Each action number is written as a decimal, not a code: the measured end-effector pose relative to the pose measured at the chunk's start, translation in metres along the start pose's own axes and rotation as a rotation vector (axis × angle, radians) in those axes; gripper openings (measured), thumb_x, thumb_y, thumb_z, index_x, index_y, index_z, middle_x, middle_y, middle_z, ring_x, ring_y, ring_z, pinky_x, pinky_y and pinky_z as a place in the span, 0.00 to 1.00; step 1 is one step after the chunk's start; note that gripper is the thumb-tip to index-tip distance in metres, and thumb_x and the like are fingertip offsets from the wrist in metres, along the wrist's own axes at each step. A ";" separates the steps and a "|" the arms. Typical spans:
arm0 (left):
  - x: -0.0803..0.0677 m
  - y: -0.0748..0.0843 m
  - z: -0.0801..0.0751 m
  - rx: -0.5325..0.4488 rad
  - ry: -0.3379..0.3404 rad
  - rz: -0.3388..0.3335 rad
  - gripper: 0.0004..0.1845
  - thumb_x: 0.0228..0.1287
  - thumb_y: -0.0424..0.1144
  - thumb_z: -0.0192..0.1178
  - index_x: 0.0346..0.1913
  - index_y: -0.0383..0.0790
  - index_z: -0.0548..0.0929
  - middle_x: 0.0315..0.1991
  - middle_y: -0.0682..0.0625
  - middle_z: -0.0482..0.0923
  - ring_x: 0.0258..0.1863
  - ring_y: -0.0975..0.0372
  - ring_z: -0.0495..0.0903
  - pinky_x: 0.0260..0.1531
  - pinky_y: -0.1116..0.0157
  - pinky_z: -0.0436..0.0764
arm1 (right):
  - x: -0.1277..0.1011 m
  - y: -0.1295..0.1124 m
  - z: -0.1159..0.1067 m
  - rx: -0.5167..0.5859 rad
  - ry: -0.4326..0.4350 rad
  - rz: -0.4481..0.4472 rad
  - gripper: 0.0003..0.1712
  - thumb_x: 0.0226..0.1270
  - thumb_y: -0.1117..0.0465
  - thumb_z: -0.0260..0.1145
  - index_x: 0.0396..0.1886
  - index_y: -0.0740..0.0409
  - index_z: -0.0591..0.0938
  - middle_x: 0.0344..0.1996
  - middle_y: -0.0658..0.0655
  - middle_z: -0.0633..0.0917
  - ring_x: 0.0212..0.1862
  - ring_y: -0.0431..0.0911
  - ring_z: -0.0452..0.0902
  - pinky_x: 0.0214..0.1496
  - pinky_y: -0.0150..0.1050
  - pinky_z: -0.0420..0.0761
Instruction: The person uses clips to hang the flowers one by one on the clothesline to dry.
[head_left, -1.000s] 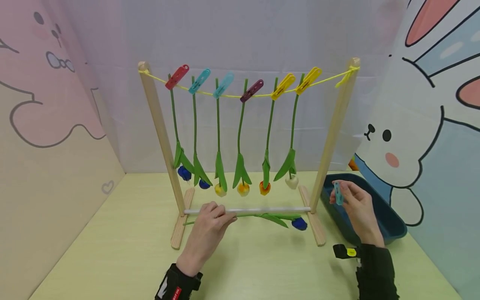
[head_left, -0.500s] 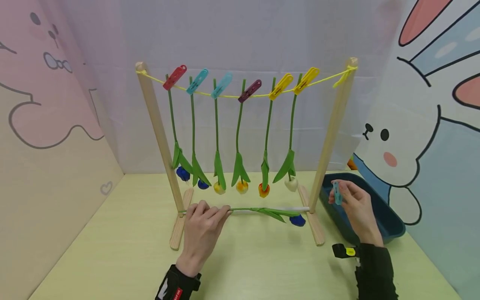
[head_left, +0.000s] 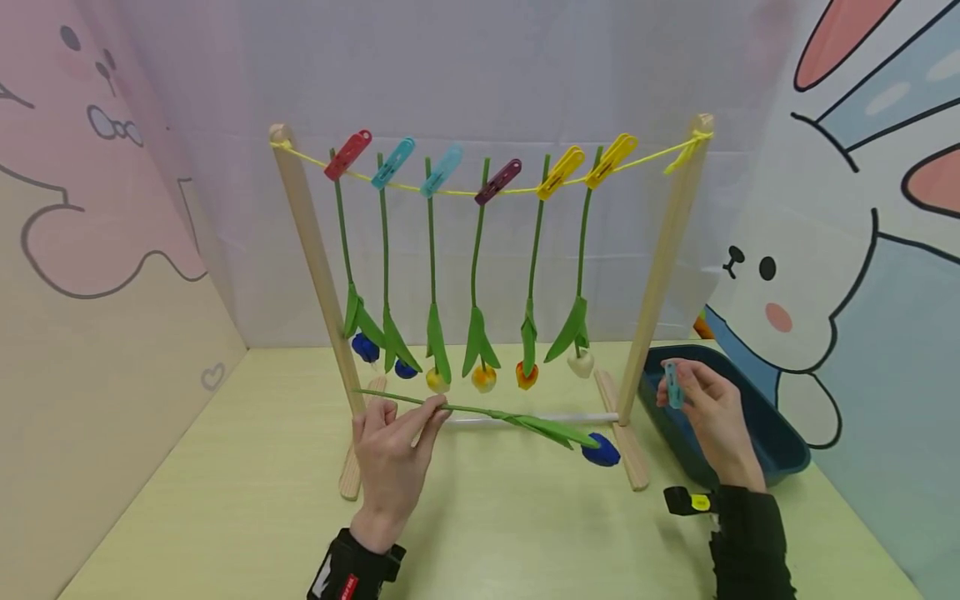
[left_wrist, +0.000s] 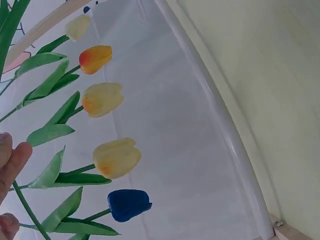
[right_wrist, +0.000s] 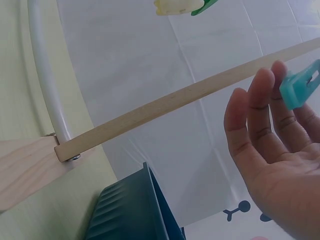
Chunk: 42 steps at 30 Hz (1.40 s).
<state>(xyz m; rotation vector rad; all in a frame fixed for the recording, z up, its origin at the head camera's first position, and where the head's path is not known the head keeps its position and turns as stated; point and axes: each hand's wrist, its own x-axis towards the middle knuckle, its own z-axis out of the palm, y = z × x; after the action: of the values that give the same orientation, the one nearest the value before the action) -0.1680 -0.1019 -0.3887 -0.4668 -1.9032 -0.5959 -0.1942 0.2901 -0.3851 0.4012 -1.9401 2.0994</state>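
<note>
— On the desk (head_left: 225, 500): a wooden drying rack (head_left: 315, 250), yellow string (head_left: 517, 191) across the top, six artificial tulips (head_left: 431, 275) pegged head-down.
— And at 4 o'clock of the rack?
— A dark blue bin (head_left: 780, 442), just beside the right post.
— Left hand (head_left: 390, 467)?
— Fingers pinching the stem of a blue tulip (head_left: 517, 419), held off the desk, bloom toward 3 o'clock.
— Right hand (head_left: 708, 408)?
— Above the bin, fingers pinching a teal clothespin (head_left: 674, 385).
</note>
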 end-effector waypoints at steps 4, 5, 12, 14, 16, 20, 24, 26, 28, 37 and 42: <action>0.002 0.001 0.001 -0.180 0.014 -0.097 0.13 0.61 0.44 0.70 0.44 0.40 0.92 0.18 0.49 0.73 0.31 0.58 0.56 0.34 0.65 0.50 | 0.000 0.000 0.000 0.006 -0.004 0.000 0.14 0.82 0.56 0.51 0.52 0.54 0.81 0.34 0.47 0.84 0.37 0.39 0.80 0.44 0.28 0.83; 0.002 0.002 0.001 -0.235 0.014 -0.120 0.13 0.61 0.43 0.71 0.45 0.39 0.91 0.20 0.48 0.73 0.32 0.59 0.56 0.33 0.66 0.51 | 0.000 0.000 0.000 0.007 -0.005 -0.001 0.14 0.82 0.56 0.51 0.52 0.54 0.82 0.34 0.47 0.85 0.37 0.39 0.80 0.44 0.28 0.83; 0.006 0.007 -0.003 -0.561 0.053 -0.327 0.13 0.58 0.24 0.69 0.47 0.35 0.90 0.36 0.51 0.87 0.37 0.63 0.71 0.38 0.71 0.67 | 0.001 0.001 0.000 0.007 -0.004 0.000 0.14 0.82 0.57 0.52 0.52 0.54 0.82 0.34 0.47 0.85 0.36 0.39 0.80 0.44 0.28 0.83; 0.008 0.008 -0.005 -0.639 0.060 -0.395 0.13 0.60 0.21 0.66 0.47 0.32 0.89 0.40 0.58 0.89 0.42 0.67 0.77 0.44 0.74 0.73 | 0.001 0.001 0.000 0.003 -0.001 0.001 0.14 0.82 0.56 0.52 0.52 0.54 0.82 0.34 0.47 0.85 0.36 0.39 0.80 0.44 0.28 0.83; 0.009 0.009 -0.007 -0.707 0.060 -0.439 0.11 0.62 0.20 0.64 0.47 0.28 0.87 0.43 0.63 0.89 0.45 0.69 0.81 0.49 0.75 0.77 | 0.001 0.001 0.000 -0.002 0.002 0.003 0.14 0.82 0.56 0.52 0.52 0.54 0.82 0.34 0.47 0.85 0.36 0.39 0.80 0.44 0.28 0.83; 0.011 0.008 -0.010 -0.782 0.069 -0.452 0.08 0.66 0.21 0.61 0.46 0.22 0.83 0.45 0.67 0.87 0.47 0.71 0.85 0.58 0.74 0.80 | 0.002 0.002 0.000 -0.006 0.009 0.007 0.13 0.81 0.56 0.52 0.51 0.53 0.82 0.33 0.47 0.85 0.36 0.39 0.81 0.44 0.28 0.83; 0.013 0.007 -0.013 -0.815 0.119 -0.418 0.07 0.66 0.20 0.60 0.45 0.21 0.82 0.45 0.63 0.88 0.45 0.70 0.87 0.53 0.74 0.83 | 0.002 0.003 0.000 -0.005 0.014 0.010 0.13 0.81 0.56 0.52 0.51 0.53 0.82 0.33 0.46 0.85 0.36 0.39 0.80 0.44 0.28 0.83; 0.015 0.007 -0.015 -0.815 0.149 -0.407 0.07 0.66 0.20 0.59 0.45 0.20 0.82 0.45 0.61 0.89 0.44 0.69 0.88 0.50 0.74 0.84 | 0.003 0.004 0.000 -0.004 0.017 0.011 0.13 0.81 0.56 0.52 0.52 0.53 0.82 0.33 0.46 0.85 0.36 0.38 0.80 0.44 0.28 0.83; 0.017 0.007 -0.016 -0.828 0.174 -0.401 0.07 0.66 0.19 0.59 0.44 0.19 0.81 0.44 0.60 0.89 0.43 0.68 0.88 0.49 0.73 0.85 | 0.003 0.004 0.000 -0.005 0.020 0.014 0.13 0.81 0.56 0.53 0.52 0.53 0.82 0.33 0.46 0.85 0.36 0.39 0.80 0.44 0.28 0.83; 0.018 0.012 -0.015 -0.951 0.130 -0.424 0.10 0.69 0.19 0.55 0.48 0.18 0.66 0.45 0.58 0.89 0.44 0.66 0.89 0.50 0.69 0.86 | 0.004 0.006 0.004 -0.068 0.078 0.008 0.12 0.80 0.57 0.55 0.52 0.53 0.82 0.35 0.44 0.86 0.38 0.37 0.79 0.44 0.24 0.81; 0.019 0.012 -0.015 -0.934 0.088 -0.474 0.14 0.70 0.20 0.54 0.54 0.26 0.66 0.44 0.62 0.89 0.43 0.70 0.88 0.50 0.73 0.85 | 0.004 0.006 0.005 -0.081 0.143 -0.029 0.14 0.79 0.57 0.56 0.54 0.58 0.81 0.36 0.41 0.87 0.43 0.36 0.78 0.48 0.22 0.77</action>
<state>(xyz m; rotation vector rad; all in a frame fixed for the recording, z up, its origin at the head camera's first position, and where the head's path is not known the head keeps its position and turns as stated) -0.1579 -0.1004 -0.3645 -0.5468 -1.5573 -1.8078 -0.1997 0.2844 -0.3889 0.2533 -1.9180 1.9665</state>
